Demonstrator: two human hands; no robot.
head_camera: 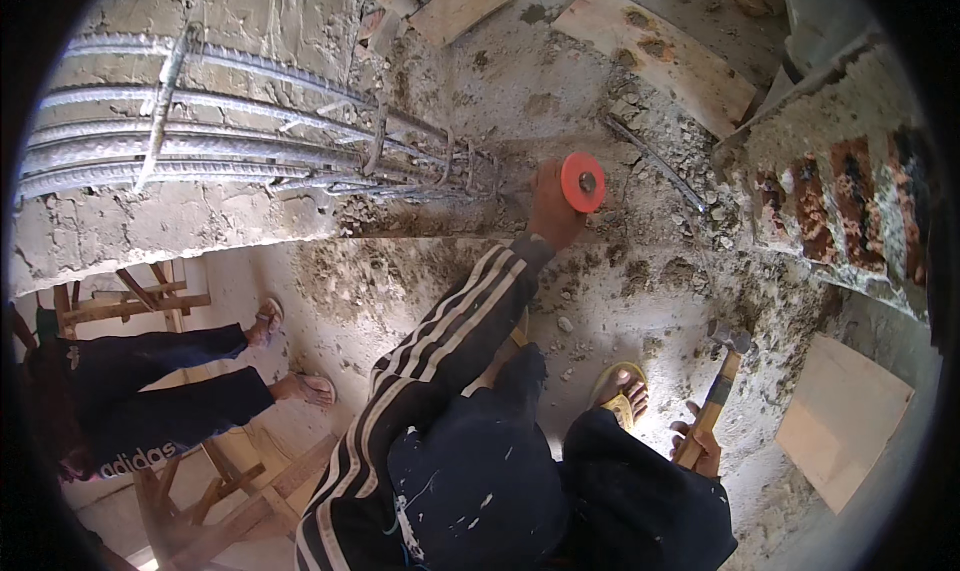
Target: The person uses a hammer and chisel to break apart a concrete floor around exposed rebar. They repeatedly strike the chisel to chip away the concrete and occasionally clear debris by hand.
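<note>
My left hand (553, 209) is wrapped around a chisel's grip, just under its round orange hand guard (576, 167). The steel striking end (587, 181) shows in the guard's middle; the blade below is hidden. This hand is over chipped concrete, close to where the rebar cage ends. Lower right, my right hand (699, 445) grips the wooden handle of a hammer (707, 415), with a dark band around its upper part. The hammer's steel head (729, 337) points away from me, above the dusty floor and apart from the chisel.
Ribbed rebars (225, 147) with tie stirrups run along the left. A loose metal rod (654, 162) lies amid rubble. Broken hollow bricks (847, 203) edge the right. Boards (660, 53) and a square panel (844, 421) lie around. Another person's legs (180, 376) stand at left near timber pieces.
</note>
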